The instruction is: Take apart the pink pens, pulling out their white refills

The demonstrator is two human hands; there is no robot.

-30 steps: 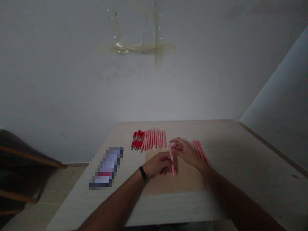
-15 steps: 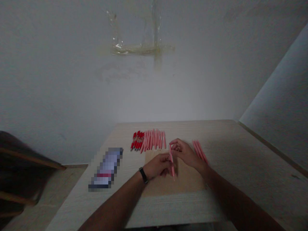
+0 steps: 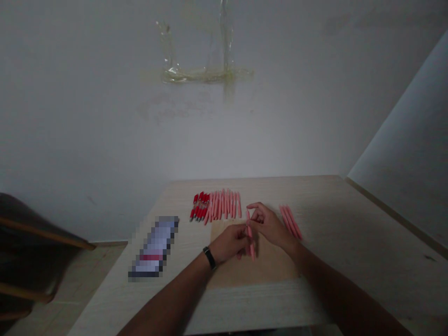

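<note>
A pink pen (image 3: 251, 241) stands tilted above the brown sheet, its lower end pointing towards me. My left hand (image 3: 229, 243), with a black band at the wrist, is closed on the pen's middle. Thumb and fingers of my right hand (image 3: 269, 225) grip its upper part, the index finger bent over the top end. Several pink pens (image 3: 224, 204) lie in a row beyond my hands. To the right of my right hand is a small group of pink pens (image 3: 290, 222).
Several red pen parts (image 3: 200, 206) with grey tips lie left of the pink row. A brown sheet (image 3: 259, 275) lies under my hands on the pale wooden table (image 3: 325, 200). A blurred-out phone-like object (image 3: 154, 247) is at the left. Behind the table rises a wall (image 3: 280, 130).
My right hand's fingers have shifted slightly down along the pen, and its upper end looks a little turned. The left hand has hardly moved.
</note>
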